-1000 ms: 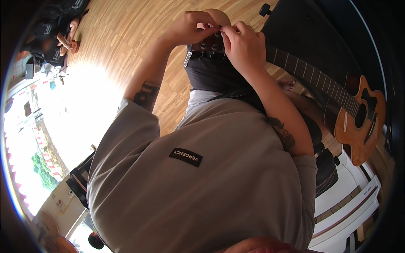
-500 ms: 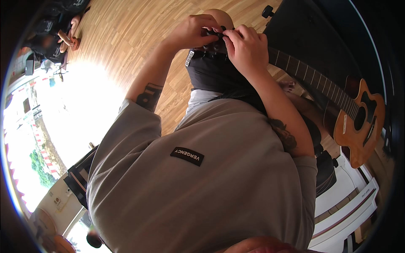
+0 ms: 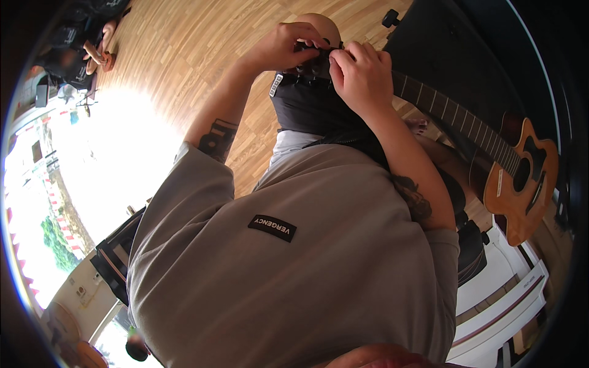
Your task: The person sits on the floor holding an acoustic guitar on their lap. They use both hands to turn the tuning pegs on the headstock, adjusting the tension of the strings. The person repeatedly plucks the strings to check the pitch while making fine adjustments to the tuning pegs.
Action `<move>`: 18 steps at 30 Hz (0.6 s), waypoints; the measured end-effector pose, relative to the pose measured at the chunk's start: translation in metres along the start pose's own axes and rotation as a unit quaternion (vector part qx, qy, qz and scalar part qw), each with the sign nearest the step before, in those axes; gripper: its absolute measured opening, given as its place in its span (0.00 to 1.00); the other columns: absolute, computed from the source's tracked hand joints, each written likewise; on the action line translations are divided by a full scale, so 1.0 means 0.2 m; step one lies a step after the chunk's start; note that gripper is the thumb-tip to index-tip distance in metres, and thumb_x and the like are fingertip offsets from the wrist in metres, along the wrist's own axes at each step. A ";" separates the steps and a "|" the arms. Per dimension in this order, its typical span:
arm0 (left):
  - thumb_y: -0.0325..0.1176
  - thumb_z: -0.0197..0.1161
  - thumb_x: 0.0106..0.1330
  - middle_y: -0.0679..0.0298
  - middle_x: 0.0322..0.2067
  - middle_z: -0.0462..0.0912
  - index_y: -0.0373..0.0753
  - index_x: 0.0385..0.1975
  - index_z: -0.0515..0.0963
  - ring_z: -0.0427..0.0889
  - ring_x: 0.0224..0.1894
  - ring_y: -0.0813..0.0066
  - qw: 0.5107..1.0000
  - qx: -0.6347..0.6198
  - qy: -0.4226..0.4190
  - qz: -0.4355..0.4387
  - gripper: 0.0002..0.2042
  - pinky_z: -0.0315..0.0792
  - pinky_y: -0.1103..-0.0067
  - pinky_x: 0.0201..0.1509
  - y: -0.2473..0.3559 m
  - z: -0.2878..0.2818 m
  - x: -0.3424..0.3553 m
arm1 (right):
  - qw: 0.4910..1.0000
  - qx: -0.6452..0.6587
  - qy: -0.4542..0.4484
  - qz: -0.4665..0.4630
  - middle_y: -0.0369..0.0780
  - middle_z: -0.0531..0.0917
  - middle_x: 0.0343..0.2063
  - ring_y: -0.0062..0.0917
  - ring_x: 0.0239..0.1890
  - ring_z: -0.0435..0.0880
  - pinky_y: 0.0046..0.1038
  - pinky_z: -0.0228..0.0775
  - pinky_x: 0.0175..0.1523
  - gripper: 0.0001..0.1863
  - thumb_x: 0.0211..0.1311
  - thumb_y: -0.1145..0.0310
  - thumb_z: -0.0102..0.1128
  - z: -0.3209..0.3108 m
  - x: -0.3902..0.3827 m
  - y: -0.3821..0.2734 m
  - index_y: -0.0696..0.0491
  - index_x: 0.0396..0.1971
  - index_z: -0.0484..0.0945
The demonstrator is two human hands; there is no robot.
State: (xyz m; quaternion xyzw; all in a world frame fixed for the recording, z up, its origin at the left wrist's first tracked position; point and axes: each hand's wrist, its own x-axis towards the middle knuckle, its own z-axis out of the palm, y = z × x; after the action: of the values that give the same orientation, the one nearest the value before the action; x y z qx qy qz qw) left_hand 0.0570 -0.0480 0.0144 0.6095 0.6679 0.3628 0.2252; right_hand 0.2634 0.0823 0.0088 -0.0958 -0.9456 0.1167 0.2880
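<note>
Head view puts both bare hands before me near the top centre, at the dark headstock (image 3: 315, 71) of an acoustic guitar with a glossy golden-brown wooden body (image 3: 506, 199); from my remote seat I follow its long dark fretted neck (image 3: 454, 111) down to the right, where the body lies tilted with its black pickguard (image 3: 539, 157) and round sound hole showing. The left hand (image 3: 284, 47) is at the headstock's far left, fingers bent and thumb turned in toward the small dark tuning pegs; the right hand (image 3: 364, 75) is just beside it, where headstock and neck meet, index finger and thumb curled close together; I cannot tell whether either hand is closed on a peg, a string or nothing, as the fingertips are too small and dark. Below the headstock I see black fabric shorts (image 3: 302, 107); nearer me is a loose grey T-shirt (image 3: 294, 288) with a black rectangular patch; a big flat black panel (image 3: 454, 55) stands behind the neck, and pale brown wooden flooring (image 3: 190, 43) spreads to the left.
</note>
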 end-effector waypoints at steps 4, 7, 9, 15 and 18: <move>0.23 0.72 0.66 0.66 0.43 0.90 0.39 0.47 0.89 0.88 0.42 0.72 1.000 0.003 0.000 0.016 0.11 0.81 0.76 0.44 -0.01 -0.01 0.00 | 1.000 0.011 0.002 -0.013 0.30 0.82 0.32 0.26 0.41 0.83 0.37 0.68 0.49 0.04 0.60 0.64 0.72 -0.01 -0.01 0.01 0.45 0.32 0.86; 0.23 0.72 0.66 0.67 0.43 0.90 0.39 0.46 0.89 0.88 0.42 0.73 1.000 0.021 -0.008 0.016 0.10 0.80 0.76 0.44 -0.01 -0.01 0.01 | 0.999 0.007 0.001 -0.036 0.29 0.80 0.30 0.25 0.40 0.82 0.37 0.67 0.49 0.04 0.59 0.65 0.72 -0.02 -0.02 0.03 0.45 0.30 0.85; 0.23 0.72 0.66 0.67 0.42 0.90 0.40 0.46 0.89 0.88 0.42 0.73 1.000 0.009 -0.013 0.019 0.10 0.80 0.77 0.43 -0.01 -0.01 0.01 | 0.999 0.006 -0.001 -0.054 0.29 0.78 0.29 0.25 0.40 0.81 0.37 0.67 0.48 0.04 0.58 0.65 0.73 -0.03 -0.02 0.03 0.45 0.29 0.85; 0.23 0.67 0.68 0.68 0.44 0.90 0.41 0.46 0.89 0.88 0.45 0.74 0.999 -0.018 -0.044 -0.002 0.11 0.79 0.75 0.47 -0.06 -0.07 0.05 | 0.997 0.017 -0.005 -0.080 0.29 0.78 0.29 0.24 0.40 0.81 0.37 0.66 0.49 0.04 0.57 0.66 0.74 -0.05 -0.03 0.04 0.45 0.30 0.85; 0.27 0.66 0.68 0.67 0.41 0.90 0.42 0.48 0.88 0.88 0.44 0.73 0.992 -0.062 -0.107 0.003 0.11 0.80 0.72 0.52 -0.06 -0.10 0.15 | 0.997 0.021 0.003 -0.080 0.28 0.78 0.30 0.24 0.41 0.81 0.36 0.66 0.49 0.05 0.56 0.67 0.74 -0.04 -0.04 0.06 0.46 0.32 0.87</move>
State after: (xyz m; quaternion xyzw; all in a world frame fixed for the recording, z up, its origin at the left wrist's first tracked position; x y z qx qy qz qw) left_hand 0.0307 -0.0227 0.0224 0.6316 0.6145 0.3367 0.3318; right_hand 0.2769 0.0925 0.0084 -0.0146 -0.9467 0.1124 0.3015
